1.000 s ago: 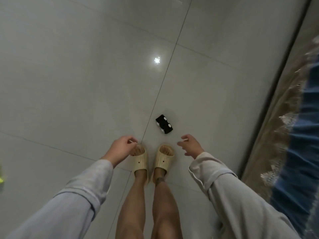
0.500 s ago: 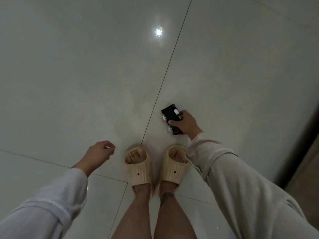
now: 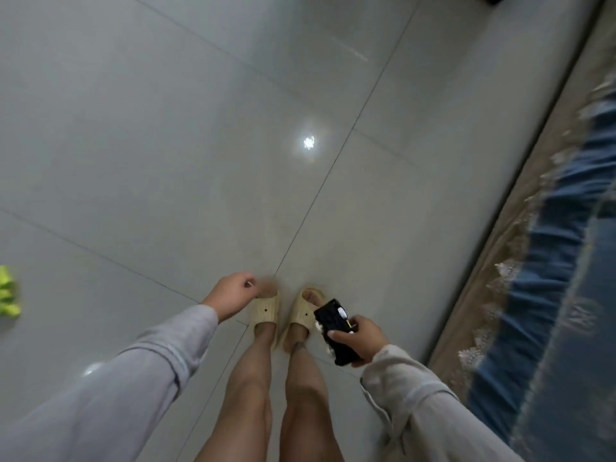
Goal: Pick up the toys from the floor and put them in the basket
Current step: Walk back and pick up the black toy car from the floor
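A small black toy car (image 3: 334, 331) with white wheels is off the floor, gripped by my right hand (image 3: 361, 336) just right of my feet. My left hand (image 3: 231, 295) hangs loosely curled above my left slipper and holds nothing. At the far left edge, a yellow-green toy (image 3: 8, 296) lies on the floor, partly cut off by the frame. No basket is in view.
I stand on glossy grey floor tiles (image 3: 166, 145) in cream slippers (image 3: 266, 310). A bed with a blue cover and beige lace trim (image 3: 546, 261) runs along the right side. A ceiling light is reflected on the tiles ahead.
My right hand closed on the black toy car on the floor and lifted it up to beside my right leg. The view rose as I straightened; the left hand stayed empty.
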A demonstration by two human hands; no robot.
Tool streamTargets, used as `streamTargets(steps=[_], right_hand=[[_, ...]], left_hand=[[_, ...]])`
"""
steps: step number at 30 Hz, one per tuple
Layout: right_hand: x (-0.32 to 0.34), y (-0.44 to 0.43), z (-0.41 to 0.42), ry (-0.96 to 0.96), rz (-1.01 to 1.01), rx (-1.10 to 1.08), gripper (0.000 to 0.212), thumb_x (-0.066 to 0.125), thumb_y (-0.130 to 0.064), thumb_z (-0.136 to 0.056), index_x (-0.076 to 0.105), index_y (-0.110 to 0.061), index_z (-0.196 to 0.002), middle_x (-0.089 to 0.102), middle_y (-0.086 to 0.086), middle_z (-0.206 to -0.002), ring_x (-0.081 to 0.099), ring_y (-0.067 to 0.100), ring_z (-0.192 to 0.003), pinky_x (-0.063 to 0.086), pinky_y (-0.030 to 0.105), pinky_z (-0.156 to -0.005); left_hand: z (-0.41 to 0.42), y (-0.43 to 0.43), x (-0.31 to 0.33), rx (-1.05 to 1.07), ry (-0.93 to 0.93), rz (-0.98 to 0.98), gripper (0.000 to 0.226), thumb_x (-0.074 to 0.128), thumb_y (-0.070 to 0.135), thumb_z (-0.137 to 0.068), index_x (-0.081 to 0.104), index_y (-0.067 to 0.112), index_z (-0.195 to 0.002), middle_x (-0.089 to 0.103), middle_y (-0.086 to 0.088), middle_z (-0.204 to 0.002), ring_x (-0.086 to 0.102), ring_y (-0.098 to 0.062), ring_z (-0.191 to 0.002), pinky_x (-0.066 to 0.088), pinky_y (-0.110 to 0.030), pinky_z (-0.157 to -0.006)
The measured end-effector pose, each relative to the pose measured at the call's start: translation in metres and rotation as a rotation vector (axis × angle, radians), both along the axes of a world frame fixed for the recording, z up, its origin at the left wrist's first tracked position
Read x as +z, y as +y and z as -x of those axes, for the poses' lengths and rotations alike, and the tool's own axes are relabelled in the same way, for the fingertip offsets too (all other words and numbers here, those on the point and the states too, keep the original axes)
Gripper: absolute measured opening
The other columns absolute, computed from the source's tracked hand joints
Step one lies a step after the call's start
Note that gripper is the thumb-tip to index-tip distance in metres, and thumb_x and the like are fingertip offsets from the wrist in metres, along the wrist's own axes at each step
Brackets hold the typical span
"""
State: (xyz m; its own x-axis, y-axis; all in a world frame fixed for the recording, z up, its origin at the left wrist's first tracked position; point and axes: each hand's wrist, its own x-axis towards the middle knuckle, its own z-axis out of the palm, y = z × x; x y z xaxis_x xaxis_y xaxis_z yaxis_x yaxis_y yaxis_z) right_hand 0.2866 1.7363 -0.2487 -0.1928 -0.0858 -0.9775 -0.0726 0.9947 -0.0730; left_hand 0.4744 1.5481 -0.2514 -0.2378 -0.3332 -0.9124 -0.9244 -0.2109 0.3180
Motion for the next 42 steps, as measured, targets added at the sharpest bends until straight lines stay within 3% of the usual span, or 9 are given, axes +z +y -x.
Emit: streamTargets(steps=[3,7,13,19,26,31,36,39,42], right_hand=[[0.091,0.007,0.002,0.072,0.040,0.063,0.045,0.074,-0.035,-0.074,0.057,-0.011,-0.107,0.062,0.006,-0.093,0.068,0.031,-0.097,0.044,0.020,-0.046],[0.174,0.022,-0.001,0.077,0.115,-0.048,0.049,0.074,-0.026,-0.078,0.054,-0.005,-0.117,0.063,0.019,-0.104,0.065,0.029,-0.083,0.049,0.025,-0.045],[0.209,0.062,0.001,0.085,0.126,-0.037,0.043,0.074,-0.018,-0.078,0.053,0.001,-0.110,0.064,0.023,-0.098,0.065,0.028,-0.062,0.050,0.028,-0.038],[0.216,0.062,0.031,0.182,0.067,0.143,0.028,0.071,-0.025,-0.081,0.056,-0.011,-0.062,0.061,0.015,-0.084,0.058,0.020,-0.079,0.040,0.029,-0.067],[0.218,-0.003,0.030,0.148,0.158,0.346,0.020,0.069,0.000,-0.081,0.059,0.013,-0.092,0.062,0.017,-0.075,0.059,0.021,-0.048,0.041,0.022,-0.028],[0.219,-0.053,-0.010,0.107,0.256,0.578,0.034,0.068,0.006,-0.079,0.056,0.017,-0.109,0.058,0.025,-0.101,0.057,0.032,-0.091,0.053,0.036,-0.071],[0.232,-0.095,-0.056,0.036,0.315,0.678,0.039,0.065,0.007,-0.081,0.049,0.019,-0.115,0.058,0.035,-0.106,0.058,0.029,-0.069,0.041,0.021,-0.023],[0.235,-0.124,-0.081,-0.002,0.338,0.721,0.047,0.066,0.001,-0.082,0.044,0.015,-0.121,0.059,0.032,-0.110,0.055,0.024,-0.056,0.042,0.021,-0.024],[0.236,-0.151,-0.105,-0.003,0.332,0.766,0.046,0.067,-0.002,-0.082,0.045,0.012,-0.121,0.057,0.021,-0.102,0.058,0.028,-0.065,0.044,0.023,-0.025]], left_hand=[[-0.028,0.015,0.073,-0.003,-0.064,-0.024,0.027,0.053,0.013,-0.087,0.066,0.005,-0.109,0.068,-0.020,-0.114,0.063,-0.035,-0.106,0.049,-0.038,-0.095],[-0.073,0.038,0.147,0.027,-0.161,-0.038,0.027,0.051,0.012,-0.087,0.067,0.002,-0.105,0.069,-0.023,-0.113,0.064,-0.038,-0.105,0.050,-0.036,-0.090],[-0.125,0.051,0.205,0.260,-0.144,-0.007,0.016,0.051,0.011,-0.088,0.065,0.006,-0.095,0.070,-0.022,-0.106,0.057,-0.024,-0.064,0.031,-0.020,-0.047],[-0.163,0.077,0.233,0.774,-0.055,0.099,0.011,0.047,0.009,-0.091,0.057,0.012,-0.096,0.060,-0.015,-0.092,0.049,-0.016,-0.056,0.032,-0.020,-0.053],[-0.187,0.206,0.229,1.130,-0.159,0.018,0.010,0.047,0.011,-0.090,0.058,0.012,-0.088,0.060,-0.010,-0.081,0.049,-0.018,-0.054,0.034,-0.019,-0.051],[-0.179,0.285,0.225,1.423,-0.193,-0.121,0.015,0.051,0.014,-0.089,0.059,0.013,-0.076,0.060,-0.010,-0.079,0.052,-0.021,-0.062,0.037,-0.023,-0.060],[-0.180,0.304,0.226,1.532,-0.102,-0.081,0.012,0.046,0.006,-0.093,0.056,0.010,-0.087,0.054,-0.009,-0.086,0.052,-0.021,-0.071,0.037,-0.018,-0.062],[-0.185,0.302,0.221,1.612,-0.109,-0.110,0.013,0.047,0.004,-0.093,0.057,0.005,-0.085,0.054,-0.013,-0.094,0.052,-0.025,-0.083,0.037,-0.020,-0.061],[-0.201,0.288,0.215,1.763,-0.131,-0.205,0.014,0.048,0.008,-0.092,0.056,0.006,-0.081,0.055,-0.014,-0.079,0.050,-0.024,-0.065,0.034,-0.023,-0.059]])
